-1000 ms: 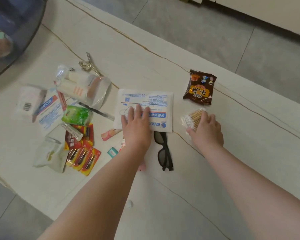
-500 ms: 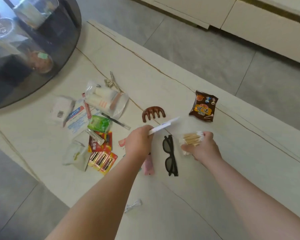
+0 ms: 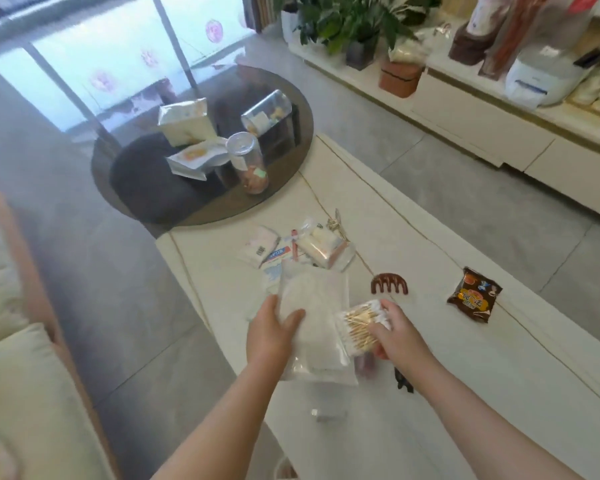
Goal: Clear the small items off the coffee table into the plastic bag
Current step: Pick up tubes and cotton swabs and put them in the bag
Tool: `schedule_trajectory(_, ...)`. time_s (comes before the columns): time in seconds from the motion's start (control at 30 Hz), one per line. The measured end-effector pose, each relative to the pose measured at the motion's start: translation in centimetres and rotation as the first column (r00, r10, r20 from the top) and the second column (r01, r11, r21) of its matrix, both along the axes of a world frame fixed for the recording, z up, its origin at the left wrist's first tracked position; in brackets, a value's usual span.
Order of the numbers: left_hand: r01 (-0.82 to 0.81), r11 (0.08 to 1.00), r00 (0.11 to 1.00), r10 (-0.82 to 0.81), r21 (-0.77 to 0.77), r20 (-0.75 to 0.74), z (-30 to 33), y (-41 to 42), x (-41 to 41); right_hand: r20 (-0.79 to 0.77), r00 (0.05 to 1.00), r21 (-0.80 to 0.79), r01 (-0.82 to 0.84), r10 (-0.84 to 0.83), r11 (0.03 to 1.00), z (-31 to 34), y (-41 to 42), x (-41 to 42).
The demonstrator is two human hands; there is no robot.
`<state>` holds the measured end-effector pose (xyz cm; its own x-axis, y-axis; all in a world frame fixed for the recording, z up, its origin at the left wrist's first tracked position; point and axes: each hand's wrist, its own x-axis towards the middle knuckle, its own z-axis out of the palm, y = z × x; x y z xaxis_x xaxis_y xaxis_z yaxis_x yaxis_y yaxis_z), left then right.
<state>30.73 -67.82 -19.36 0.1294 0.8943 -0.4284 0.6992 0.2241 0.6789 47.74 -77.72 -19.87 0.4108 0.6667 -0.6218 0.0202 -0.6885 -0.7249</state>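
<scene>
You held your left hand (image 3: 274,332) closed on the flat white packet (image 3: 314,306) and your right hand (image 3: 394,332) closed on the cotton-swab pack (image 3: 359,323), both raised above the desk (image 3: 499,375), presumably for bagging; no plastic bag was identifiable.

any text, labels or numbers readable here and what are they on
Nothing can be quoted with confidence.
Brown snack packet: large yellow characters, too blurred to read.
White packet with a barcode: barcode visible, digits too small.
Blue and white packet: printed label, blurred.
White pouch in the left hand: no print shows.
Cotton swab pack in the right hand: no label visible.
</scene>
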Motion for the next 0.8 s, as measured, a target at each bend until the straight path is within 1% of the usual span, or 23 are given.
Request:
schedule_trajectory(0.13, -0.167, 0.986, 0.978, 0.166, -0.007, 0.123, 2.3, 0.4, -7.3, -0.084, 0.992, 0.059, -0.092, 0.097, 0.994, 2.3, 3.2, -6.0)
schedule_trajectory(0.23, -0.304, 0.952, 0.938, 0.306, -0.036, 0.162, 3.7, 0.9, -13.6, -0.115, 0.968, 0.07, -0.218, 0.225, 0.973, 3.6, 5.6, -11.4)
schedule_trajectory(0.33, -0.437, 0.899, 0.892, 0.437, -0.031, 0.116, 4.4, 1.0, -20.4, -0.135, 0.92, 0.078, -0.359, 0.367, 0.93, 4.9, 7.9, -17.7)
schedule_trajectory(0.47, -0.577, 0.817, 0.817, 0.576, 0.019, 0.027, 4.0, 0.9, -30.4, -0.134, 0.832, 0.122, -0.525, 0.538, 0.842, 5.9, 10.2, -26.8)
schedule_trajectory(0.57, -0.697, 0.716, 0.716, 0.698, 0.037, -0.018, 3.6, -0.2, -37.5, -0.105, 0.764, 0.114, -0.627, 0.637, 0.77, 6.1, 11.2, -33.9)
schedule_trajectory(0.7, -0.819, 0.574, 0.574, 0.819, 0.03, -0.007, 3.0, -2.3, -45.9, -0.094, 0.708, 0.072, -0.696, 0.7, 0.714, 5.1, 11.8, -43.3)
schedule_trajectory(0.8, -0.878, 0.478, 0.478, 0.878, 0.008, -0.037, 1.9, -3.7, -51.6, -0.035, 0.671, 0.039, -0.74, 0.741, 0.672, 3.9, 12.2, -49.9)
